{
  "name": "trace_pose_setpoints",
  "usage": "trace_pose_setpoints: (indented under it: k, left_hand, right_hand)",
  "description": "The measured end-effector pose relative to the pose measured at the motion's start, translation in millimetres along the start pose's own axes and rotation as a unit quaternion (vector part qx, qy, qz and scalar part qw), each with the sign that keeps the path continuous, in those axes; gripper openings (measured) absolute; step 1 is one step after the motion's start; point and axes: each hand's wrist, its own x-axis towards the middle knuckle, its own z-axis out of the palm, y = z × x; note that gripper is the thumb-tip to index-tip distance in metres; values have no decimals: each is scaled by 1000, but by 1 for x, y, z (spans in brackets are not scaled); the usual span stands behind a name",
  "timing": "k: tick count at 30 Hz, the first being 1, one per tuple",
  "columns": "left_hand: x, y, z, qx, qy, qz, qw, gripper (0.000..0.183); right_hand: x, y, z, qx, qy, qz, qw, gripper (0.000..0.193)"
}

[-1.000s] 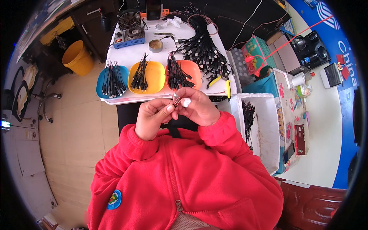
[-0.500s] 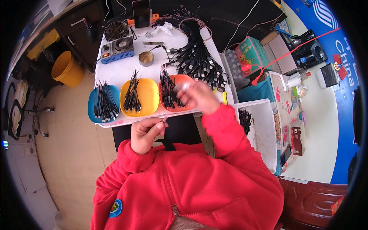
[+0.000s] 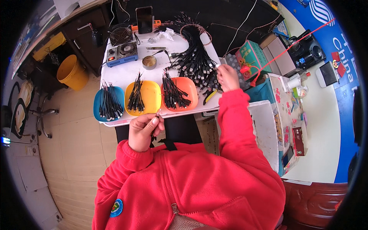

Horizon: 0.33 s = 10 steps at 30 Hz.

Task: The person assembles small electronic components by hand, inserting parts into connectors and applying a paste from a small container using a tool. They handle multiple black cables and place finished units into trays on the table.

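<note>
My left hand [image 3: 142, 132] is closed in front of the trays, pinching a short black cable [image 3: 158, 113] whose thin bare end sticks up past the thumb. My right hand [image 3: 229, 78] is at the right edge of a large bundle of black USB cables [image 3: 193, 55]. Its fingers are pinched together, with something whitish at their tips that I cannot make out. Between me and the bundle stand a blue tray [image 3: 96, 112], a yellow tray [image 3: 154, 92] and an orange tray [image 3: 194, 92], each with short black cables lying in it.
Behind the trays are a blue soldering station [image 3: 122, 53], a small round tin [image 3: 149, 62], a small fan [image 3: 120, 35] and an upright phone [image 3: 144, 20]. Yellow-handled pliers [image 3: 210, 96] lie right of the orange tray. A white bin [image 3: 268, 130] stands at my right.
My right hand has moved from over the orange tray rightward and away to the cable bundle. My left hand stays near its place, with the cable's end showing more now.
</note>
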Motion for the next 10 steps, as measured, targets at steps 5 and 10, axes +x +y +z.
trace_pose_setpoints:
  k: [5,10]
  left_hand:
    - [2,4,29,-128,-70,-46,988,15]
    - [24,22,40,-109,-130,-70,983,13]
  right_hand:
    - [-144,-34,12,-110,-163,-186,963,4]
    - [-224,-7,50,-360,-331,-378,786,15]
